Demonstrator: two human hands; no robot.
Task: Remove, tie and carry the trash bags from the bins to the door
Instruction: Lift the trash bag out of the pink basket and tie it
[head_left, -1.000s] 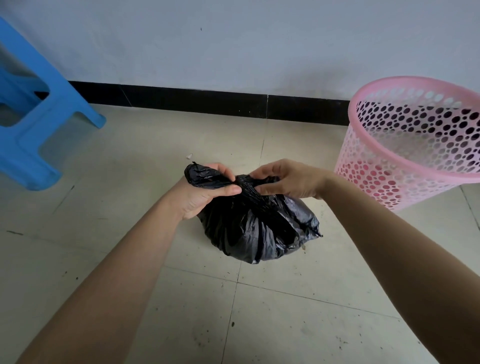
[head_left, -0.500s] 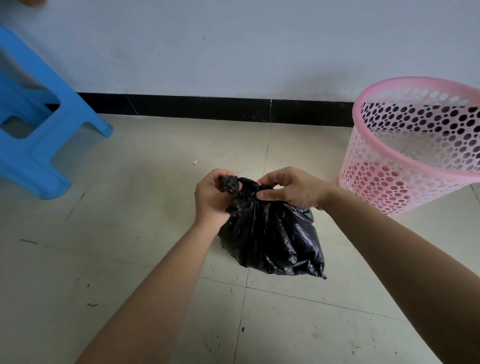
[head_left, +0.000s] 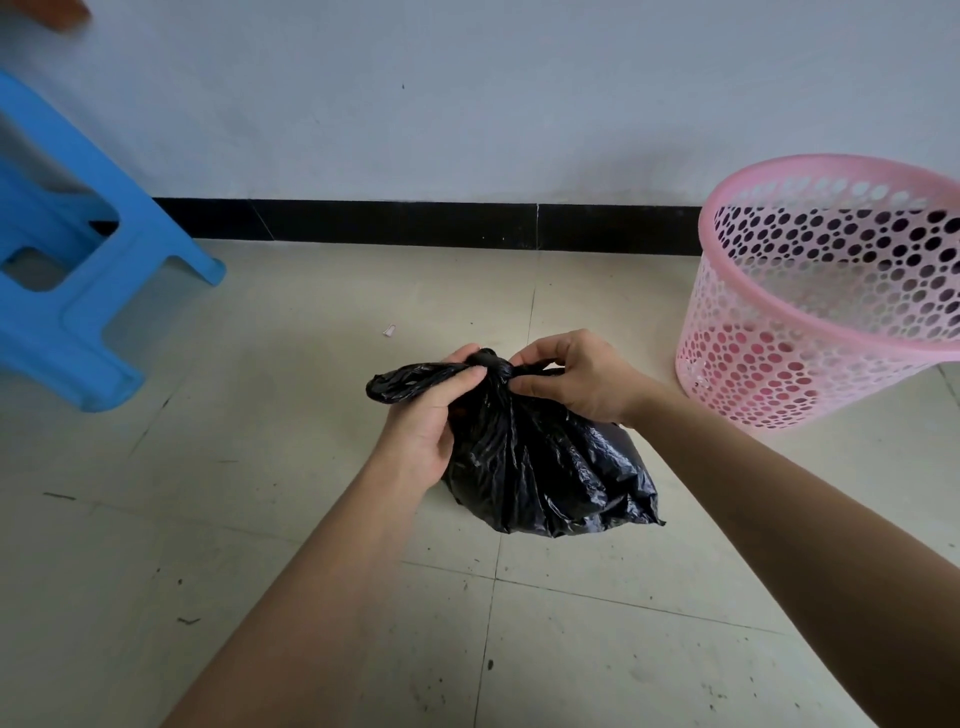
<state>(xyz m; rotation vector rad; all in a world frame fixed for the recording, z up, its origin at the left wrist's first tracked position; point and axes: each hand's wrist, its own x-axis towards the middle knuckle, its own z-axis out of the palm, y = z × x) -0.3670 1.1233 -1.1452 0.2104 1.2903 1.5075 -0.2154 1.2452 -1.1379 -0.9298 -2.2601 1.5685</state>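
A small black trash bag (head_left: 540, 467) rests on the tiled floor at the centre of the view, its top gathered into a knot. My left hand (head_left: 426, 421) grips the bag's neck, with a twisted tail of plastic sticking out to the left of the fist. My right hand (head_left: 576, 379) pinches the other tail just right of the knot. A pink perforated bin (head_left: 810, 364) stands at the right with no bag in it, apart from both hands.
A blue plastic stool (head_left: 67, 291) stands at the left near the wall. A white wall with a black skirting board (head_left: 415, 226) runs across the back. A small white scrap (head_left: 389, 329) lies on the floor beyond the bag.
The left hand has drawn a tail of the bag out to the left again, and the knot between the two hands looks tighter. The bag has stayed on the floor.
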